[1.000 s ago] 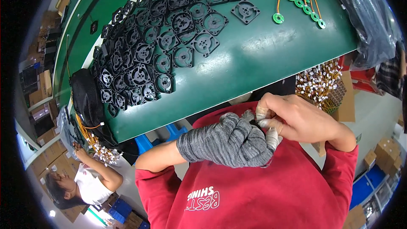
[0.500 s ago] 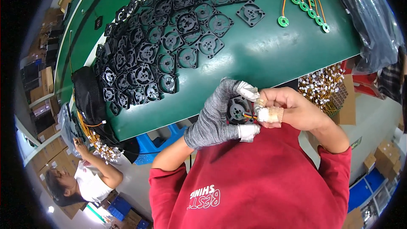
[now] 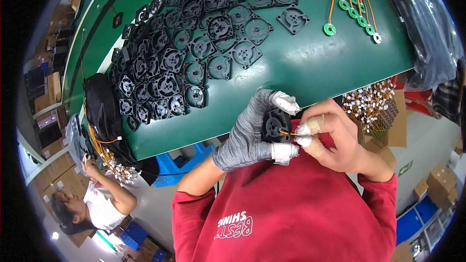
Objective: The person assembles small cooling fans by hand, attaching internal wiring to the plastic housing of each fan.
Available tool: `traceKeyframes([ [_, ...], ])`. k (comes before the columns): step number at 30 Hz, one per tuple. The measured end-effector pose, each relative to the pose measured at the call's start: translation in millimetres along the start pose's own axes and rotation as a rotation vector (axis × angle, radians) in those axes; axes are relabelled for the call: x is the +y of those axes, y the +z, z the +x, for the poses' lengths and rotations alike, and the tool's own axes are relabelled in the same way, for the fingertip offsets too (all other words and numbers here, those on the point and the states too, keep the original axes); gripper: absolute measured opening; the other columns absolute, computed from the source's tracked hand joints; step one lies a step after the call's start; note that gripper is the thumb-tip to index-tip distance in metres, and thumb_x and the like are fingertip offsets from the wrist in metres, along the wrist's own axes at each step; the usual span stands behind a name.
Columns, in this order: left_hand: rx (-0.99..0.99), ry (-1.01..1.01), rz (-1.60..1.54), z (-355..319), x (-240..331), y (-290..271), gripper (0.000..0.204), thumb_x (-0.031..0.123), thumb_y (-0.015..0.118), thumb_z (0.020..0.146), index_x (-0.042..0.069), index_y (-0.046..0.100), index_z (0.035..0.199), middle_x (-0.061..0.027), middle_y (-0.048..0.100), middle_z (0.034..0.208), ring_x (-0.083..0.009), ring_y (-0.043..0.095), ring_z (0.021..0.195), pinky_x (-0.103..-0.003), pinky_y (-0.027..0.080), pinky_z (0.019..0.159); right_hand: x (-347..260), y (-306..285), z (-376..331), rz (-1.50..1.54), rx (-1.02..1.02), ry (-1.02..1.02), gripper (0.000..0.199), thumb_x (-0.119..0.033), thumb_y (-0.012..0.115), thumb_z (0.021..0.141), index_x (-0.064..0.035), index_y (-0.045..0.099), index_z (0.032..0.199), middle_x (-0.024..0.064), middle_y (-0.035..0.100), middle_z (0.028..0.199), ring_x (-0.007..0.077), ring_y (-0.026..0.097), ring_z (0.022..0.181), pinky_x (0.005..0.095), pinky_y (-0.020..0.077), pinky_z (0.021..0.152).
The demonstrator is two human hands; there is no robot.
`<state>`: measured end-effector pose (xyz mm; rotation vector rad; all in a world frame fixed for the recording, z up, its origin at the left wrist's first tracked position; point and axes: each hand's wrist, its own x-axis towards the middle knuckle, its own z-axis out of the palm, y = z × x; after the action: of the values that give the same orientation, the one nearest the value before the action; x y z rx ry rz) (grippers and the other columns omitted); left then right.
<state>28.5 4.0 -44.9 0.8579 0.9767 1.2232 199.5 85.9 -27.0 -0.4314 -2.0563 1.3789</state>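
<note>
My left hand [image 3: 247, 133], in a grey knit glove with white-wrapped fingertips, is closed round a square black fan housing [image 3: 275, 124] in front of my chest. Thin coloured wires [image 3: 287, 133] come out of the housing toward the right. Taped thumb and forefinger of my right hand [image 3: 337, 138] pinch these wires a short way off the housing. The wires' far end is hidden in the right hand. Both hands are just off the near edge of the green table [image 3: 310, 75].
Many black fan housings [image 3: 208, 34] cover the table's left and far side. Green ring boards [image 3: 357, 14] with wires lie at the far right, beside grey plastic sheeting [image 3: 417, 24]. White-connector cables [image 3: 371, 102] fill a cardboard box [image 3: 399, 121]. A black bag [image 3: 104, 111], blue stool [image 3: 187, 165] and another person [image 3: 99, 204] are left.
My right hand has turned and drawn slightly back, with thumb and forefinger now pinched on the wires. My left hand keeps the fan housing in nearly the same place. The view has shifted a little.
</note>
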Motion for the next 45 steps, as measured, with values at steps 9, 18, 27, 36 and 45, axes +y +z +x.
traceKeyframes([
  [9, -0.027, 0.091, 0.177, -6, 5, -7, 0.056, 0.006, 0.071, 0.067, 0.005, 0.046, 0.116, -0.0080, 0.045, 0.116, -0.0184, 0.043, 0.114, -0.031, 0.035, 0.094, 3, -7, -3, 0.001, 0.039, 0.100, 0.017, -0.001, 0.063, 0.074, 0.0010, 0.053, 0.088, 0.0113, 0.054, 0.086, 0.0140, 0.051, 0.061, 0.0241, 0.0405, 0.050],
  [18, 0.090, -0.199, 0.155, -11, 17, 4, 0.034, 0.004, 0.067, 0.074, 0.001, 0.054, 0.105, -0.0077, 0.056, 0.100, -0.0162, 0.055, 0.094, -0.029, 0.044, 0.083, 2, -13, -5, -0.074, 0.015, 0.096, 0.018, -0.002, 0.062, 0.074, -0.0001, 0.054, 0.089, 0.0122, 0.055, 0.088, 0.0205, 0.053, 0.071, 0.0287, 0.0424, 0.062],
  [27, 0.118, -0.056, -0.165, -9, 4, 6, 0.033, -0.002, 0.062, 0.074, 0.002, 0.048, 0.103, -0.0076, 0.052, 0.104, -0.0148, 0.054, 0.095, -0.028, 0.046, 0.079, 2, -10, -20, -0.280, 0.228, -0.045, 0.024, -0.010, 0.063, 0.075, 0.0010, 0.053, 0.094, 0.0174, 0.054, 0.094, 0.0255, 0.055, 0.080, 0.0327, 0.0458, 0.068],
  [36, 0.169, -0.015, 0.134, -10, -5, 21, 0.041, 0.004, 0.067, 0.073, 0.003, 0.045, 0.108, -0.0076, 0.051, 0.104, -0.0153, 0.053, 0.096, -0.030, 0.046, 0.083, 6, 10, -25, 0.176, 0.259, 0.322, 0.021, -0.008, 0.060, 0.079, 0.0014, 0.053, 0.096, 0.0125, 0.060, 0.093, 0.0211, 0.059, 0.080, 0.0272, 0.0456, 0.073],
  [45, 0.017, -0.050, 0.117, 15, 6, 24, 0.027, 0.018, 0.060, 0.079, 0.000, 0.058, 0.100, -0.0097, 0.056, 0.102, -0.0158, 0.054, 0.096, -0.027, 0.042, 0.081, 1, -1, -30, 0.032, -0.007, 0.240, 0.022, -0.011, 0.060, 0.080, 0.0034, 0.052, 0.095, 0.0093, 0.057, 0.079, 0.0162, 0.058, 0.066, 0.0263, 0.0452, 0.058],
])
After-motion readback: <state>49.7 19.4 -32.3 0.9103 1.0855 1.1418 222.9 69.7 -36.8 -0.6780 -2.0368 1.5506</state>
